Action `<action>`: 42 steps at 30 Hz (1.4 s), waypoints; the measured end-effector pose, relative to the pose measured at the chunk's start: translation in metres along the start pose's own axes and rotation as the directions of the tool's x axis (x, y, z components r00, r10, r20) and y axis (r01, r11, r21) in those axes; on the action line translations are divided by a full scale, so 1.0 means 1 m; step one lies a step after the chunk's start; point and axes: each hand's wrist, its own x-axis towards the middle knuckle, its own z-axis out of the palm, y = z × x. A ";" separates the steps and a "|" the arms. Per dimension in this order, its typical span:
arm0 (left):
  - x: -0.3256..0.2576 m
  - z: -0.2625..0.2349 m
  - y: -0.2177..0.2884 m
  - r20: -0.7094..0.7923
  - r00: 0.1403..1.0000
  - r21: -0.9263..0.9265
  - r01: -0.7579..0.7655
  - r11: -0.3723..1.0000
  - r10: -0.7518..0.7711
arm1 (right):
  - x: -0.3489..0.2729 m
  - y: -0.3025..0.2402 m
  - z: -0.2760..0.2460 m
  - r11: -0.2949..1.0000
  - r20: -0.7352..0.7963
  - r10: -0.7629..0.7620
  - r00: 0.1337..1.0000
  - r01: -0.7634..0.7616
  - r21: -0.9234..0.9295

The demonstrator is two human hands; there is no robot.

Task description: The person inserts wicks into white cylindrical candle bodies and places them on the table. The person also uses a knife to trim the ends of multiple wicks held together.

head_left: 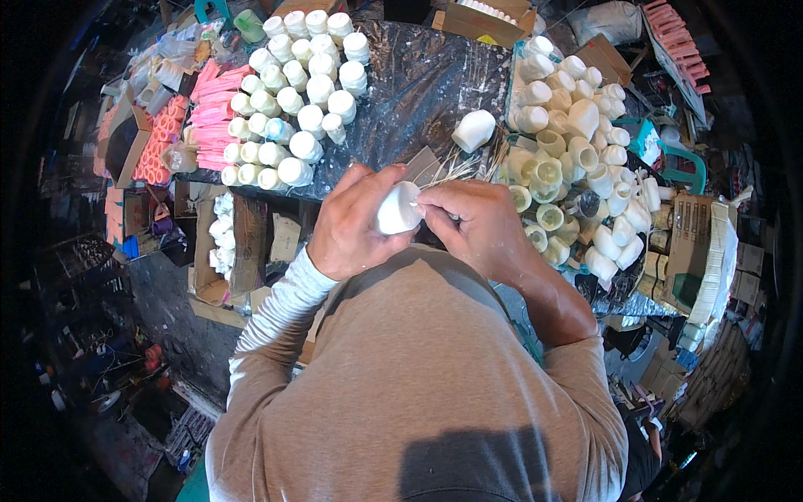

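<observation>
Beside a black plastic-covered desk, a person's left grip clasps a smooth white cup-shaped piece, its right edge at the pinched right grip.

The white cup is looking smooth and matt, like plastic. Farther off, the dark tabletop is showing a wrinkled, glossy, plastic-like covering; at right, translucent cups are shining. The near shirt is displaying soft, matt cloth, while the left cardboard box is appearing dull and papery.
</observation>
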 end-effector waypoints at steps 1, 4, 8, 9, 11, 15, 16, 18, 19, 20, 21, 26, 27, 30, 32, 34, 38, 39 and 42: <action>0.000 -0.001 0.001 0.010 1.000 -0.006 0.001 1.000 -0.001 | -0.001 0.000 -0.001 1.000 0.012 0.013 1.000 -0.013 -0.012; 0.000 -0.002 0.001 0.000 1.000 -0.012 -0.015 1.000 0.015 | -0.001 -0.002 -0.003 0.996 -0.015 -0.066 0.998 0.065 -0.056; 0.003 0.000 0.003 -0.018 0.998 -0.018 -0.061 0.998 0.061 | 0.002 -0.004 -0.005 0.981 0.028 -0.156 0.987 0.159 -0.115; 0.004 0.000 0.004 -0.022 0.997 -0.021 -0.073 0.997 0.073 | 0.003 -0.004 -0.005 0.978 0.032 -0.165 0.986 0.168 -0.123; 0.005 0.000 0.005 -0.025 0.996 -0.024 -0.090 0.996 0.089 | 0.004 -0.005 -0.005 0.975 0.037 -0.173 0.984 0.176 -0.135; 0.005 -0.001 0.007 -0.021 0.994 -0.023 -0.111 0.994 0.111 | 0.004 -0.006 -0.004 0.973 0.030 -0.182 0.983 0.184 -0.137; 0.005 0.000 0.007 -0.012 0.994 -0.017 -0.109 0.994 0.109 | 0.004 -0.005 -0.002 0.973 0.028 -0.187 0.982 0.189 -0.135; 0.004 0.002 0.007 -0.021 0.991 -0.006 -0.133 0.991 0.133 | 0.005 -0.005 0.000 0.969 0.039 -0.179 0.983 0.183 -0.166; 0.003 0.003 0.006 -0.022 0.990 0.004 -0.140 0.990 0.140 | 0.005 -0.005 0.002 0.965 0.034 -0.188 0.982 0.191 -0.179; 0.003 0.004 0.005 -0.032 0.986 0.015 -0.160 0.987 0.161 | 0.007 -0.005 0.004 0.965 0.052 -0.178 0.983 0.185 -0.187; 0.004 0.005 0.003 -0.042 0.982 0.026 -0.181 0.983 0.182 | 0.009 -0.004 0.006 0.963 0.057 -0.180 0.982 0.188 -0.192; 0.006 0.001 -0.004 -0.081 0.987 0.042 -0.138 0.990 0.141 | 0.011 -0.006 -0.001 0.992 0.012 -0.114 0.993 0.115 -0.049; 0.006 -0.002 -0.005 -0.100 0.985 0.044 -0.133 0.990 0.137 | 0.008 -0.008 -0.005 0.998 -0.024 -0.070 0.997 0.070 -0.003; 0.007 -0.004 -0.004 -0.114 0.984 0.059 -0.128 0.990 0.134 | 0.006 -0.011 -0.016 0.999 -0.015 -0.025 1.000 0.025 -0.024; 0.008 -0.003 -0.004 -0.103 0.983 0.047 -0.146 0.988 0.151 | 0.007 -0.014 -0.019 0.995 0.016 -0.048 0.999 0.050 -0.092; 0.009 -0.003 -0.004 -0.100 0.984 0.043 -0.147 0.988 0.150 | 0.009 -0.017 -0.020 0.981 0.040 -0.107 0.993 0.113 -0.161; 0.008 -0.003 -0.003 -0.082 0.989 0.059 -0.116 0.991 0.121 | 0.009 -0.020 -0.023 0.978 0.027 -0.126 0.992 0.129 -0.164; 0.008 -0.003 -0.003 -0.092 0.987 0.043 -0.132 0.990 0.135 | 0.009 -0.019 -0.023 0.980 0.055 -0.107 0.993 0.115 -0.160; 0.009 0.001 -0.005 -0.117 0.978 0.009 -0.172 0.985 0.171 | 0.013 -0.013 -0.016 0.972 0.071 -0.153 0.986 0.163 -0.170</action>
